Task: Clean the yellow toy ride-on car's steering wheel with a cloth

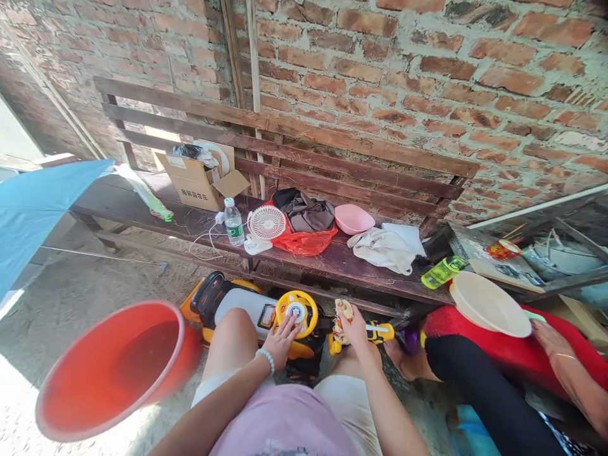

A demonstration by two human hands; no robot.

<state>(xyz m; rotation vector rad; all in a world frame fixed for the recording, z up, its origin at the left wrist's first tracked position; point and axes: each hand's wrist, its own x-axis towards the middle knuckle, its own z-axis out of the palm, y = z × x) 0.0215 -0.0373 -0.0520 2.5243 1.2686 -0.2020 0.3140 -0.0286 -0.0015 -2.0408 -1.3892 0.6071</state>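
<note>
A yellow steering wheel belongs to a yellow and black toy ride-on car standing close in front of my knees. My left hand, with a pale beaded bracelet at the wrist, lies on the wheel's hub with its fingers stretched out. To the right of the wheel, my right hand is closed round a filled flatbread, whose filling shows at the edge. Part of the bread is hidden behind the fingers. Below it is a yellow part of the toy.
A wooden bench carries a cardboard box, water bottle, white fan, pink bowl and green bottle. A red tub is at left. At right, another person's hand touches a cream basin.
</note>
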